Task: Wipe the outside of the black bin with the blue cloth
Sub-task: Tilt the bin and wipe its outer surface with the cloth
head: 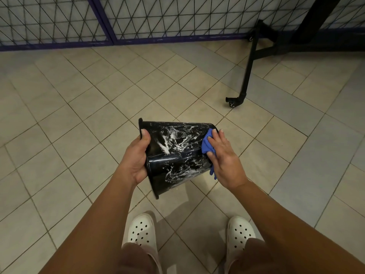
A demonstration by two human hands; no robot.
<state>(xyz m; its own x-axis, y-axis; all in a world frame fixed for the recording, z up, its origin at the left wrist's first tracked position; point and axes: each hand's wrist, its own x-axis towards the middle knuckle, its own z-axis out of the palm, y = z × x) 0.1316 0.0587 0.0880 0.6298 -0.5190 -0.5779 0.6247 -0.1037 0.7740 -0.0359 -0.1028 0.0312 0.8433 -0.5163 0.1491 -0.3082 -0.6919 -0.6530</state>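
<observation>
Left hand [138, 159] grips the rim of the tipped bin [177, 153]; right hand [223, 155], laid flat, presses the blue cloth [207, 144] against its right end.

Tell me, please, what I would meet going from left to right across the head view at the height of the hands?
Left hand, gripping the bin's rim → bin, held on its side, streaked white → cloth → right hand, pressing the cloth against the bin.
</observation>
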